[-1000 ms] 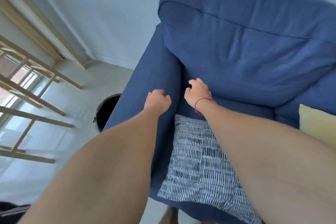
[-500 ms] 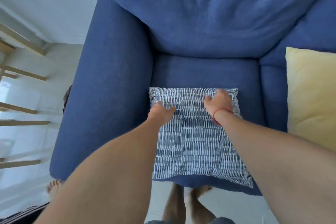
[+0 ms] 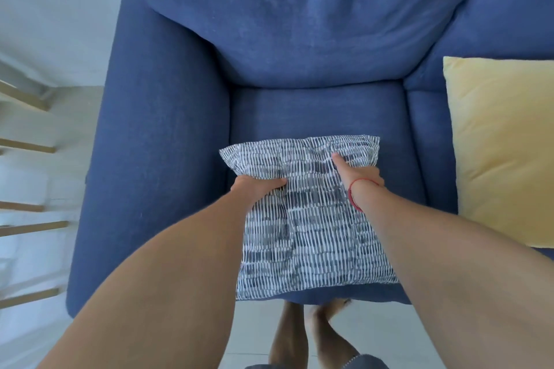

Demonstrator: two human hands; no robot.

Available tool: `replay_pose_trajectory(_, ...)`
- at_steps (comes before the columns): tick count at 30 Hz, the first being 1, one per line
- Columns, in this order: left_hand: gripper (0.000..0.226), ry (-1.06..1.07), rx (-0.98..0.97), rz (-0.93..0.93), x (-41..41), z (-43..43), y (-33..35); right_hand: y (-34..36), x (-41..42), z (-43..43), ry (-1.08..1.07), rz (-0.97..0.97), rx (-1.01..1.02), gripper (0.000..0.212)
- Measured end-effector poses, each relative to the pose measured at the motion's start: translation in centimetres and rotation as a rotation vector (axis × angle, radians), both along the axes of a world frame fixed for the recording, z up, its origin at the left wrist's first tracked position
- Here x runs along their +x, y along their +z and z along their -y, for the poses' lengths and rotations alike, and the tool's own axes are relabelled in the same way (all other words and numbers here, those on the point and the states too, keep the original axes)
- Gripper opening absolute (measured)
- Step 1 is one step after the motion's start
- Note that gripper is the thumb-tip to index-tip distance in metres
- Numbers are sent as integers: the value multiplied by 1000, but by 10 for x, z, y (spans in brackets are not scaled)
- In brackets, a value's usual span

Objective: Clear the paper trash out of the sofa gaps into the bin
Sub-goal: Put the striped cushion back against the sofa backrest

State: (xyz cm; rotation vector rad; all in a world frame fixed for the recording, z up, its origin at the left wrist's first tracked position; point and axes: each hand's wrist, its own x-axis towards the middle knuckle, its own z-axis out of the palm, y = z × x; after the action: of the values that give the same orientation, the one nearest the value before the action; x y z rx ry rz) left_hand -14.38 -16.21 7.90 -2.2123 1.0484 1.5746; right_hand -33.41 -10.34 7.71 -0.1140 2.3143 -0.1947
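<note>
A blue-and-white patterned cushion (image 3: pixel 311 225) lies on the seat of the blue sofa (image 3: pixel 168 135). My left hand (image 3: pixel 257 187) grips the cushion's left side, thumb on top and fingers tucked under the fabric. My right hand (image 3: pixel 356 174), with a red string at the wrist, grips its right side the same way. The cushion's far edge is bunched up between the hands. No paper trash shows in the gaps beside the armrest or along the backrest. The bin is out of view.
A yellow cushion (image 3: pixel 503 147) rests on the seat to the right. The wide left armrest (image 3: pixel 150 189) runs beside the patterned cushion. Wooden rails (image 3: pixel 27 228) stand at the far left over a pale tiled floor (image 3: pixel 383 335). My bare feet (image 3: pixel 311 335) stand before the sofa.
The view swung from the armrest and bin down onto the seat. Both hands moved from the armrest gap to the patterned cushion and closed on its two sides.
</note>
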Motion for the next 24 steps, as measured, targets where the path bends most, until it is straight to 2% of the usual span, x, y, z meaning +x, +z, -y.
replay_pose_trajectory(6, 81, 25, -135, -36, 10, 4, 8, 15, 4, 11, 91, 30, -38, 82)
replay_pose_trajectory(11, 74, 65, -333, -57, 1, 29, 48, 49, 9, 35, 61, -35, -155, 59)
replay_pose_trajectory(17, 73, 89, -509, -82, -7, 78, 105, 103, 0, 85, 5, -50, -325, 54)
replay_pose_trajectory(20, 74, 76, -549, -86, -8, 90, 119, 120, -1, 102, 6, -67, -357, 54)
replay_pose_trajectory(24, 65, 71, -578, -100, -13, 106, 129, 131, -5, 123, -63, -116, -387, 52)
